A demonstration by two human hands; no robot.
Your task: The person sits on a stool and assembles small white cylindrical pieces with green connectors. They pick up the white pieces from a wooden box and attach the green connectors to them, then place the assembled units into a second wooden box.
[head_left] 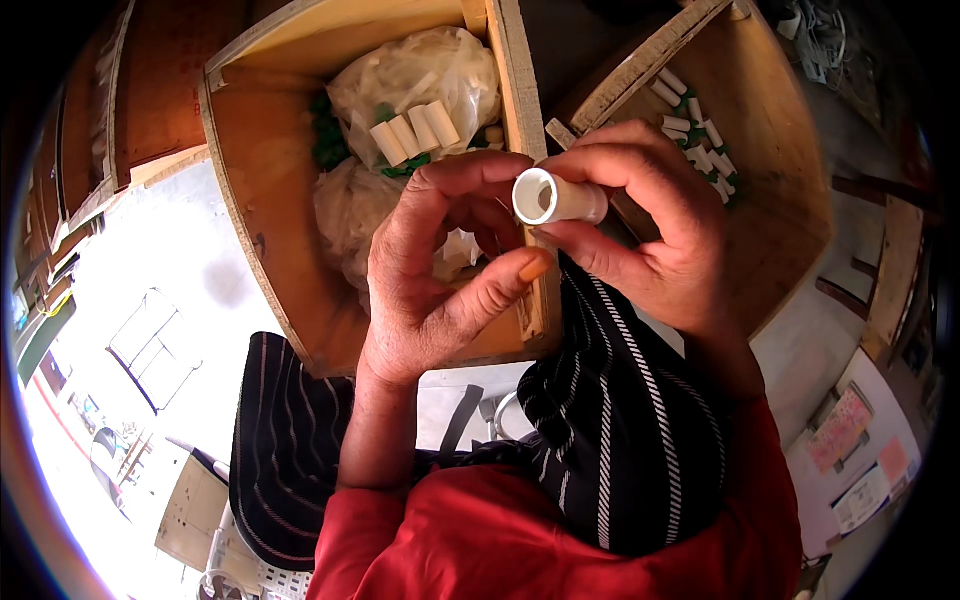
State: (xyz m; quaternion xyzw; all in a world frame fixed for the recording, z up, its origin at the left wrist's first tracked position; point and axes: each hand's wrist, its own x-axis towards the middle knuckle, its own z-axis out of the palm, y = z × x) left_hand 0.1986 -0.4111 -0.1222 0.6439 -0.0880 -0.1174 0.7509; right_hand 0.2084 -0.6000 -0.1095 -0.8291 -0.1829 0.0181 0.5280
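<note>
Between the thumb and fingers of my right hand [655, 215] is a short white plastic tube [580, 201]. Its round open end, with a thicker rim, faces left toward my other hand. Curved around the space beside that end, my left hand [440, 260] has its thumb and fingers apart. Its index fingertip comes close to the tube's rim; whether they touch, I cannot tell. The left thumbnail is orange. Both hands are above the edge of a wooden box [255, 190], where several cream-white tubes [415, 132] lie on clear plastic bags [440, 70].
At the right, a second wooden box [770, 120] contains scattered white tubes with green parts [712, 160]. Green pieces [327, 135] sit along the first box's left inner side. My legs in striped black trousers [640, 430] are below the boxes. Wooden furniture [160, 80] stands far left.
</note>
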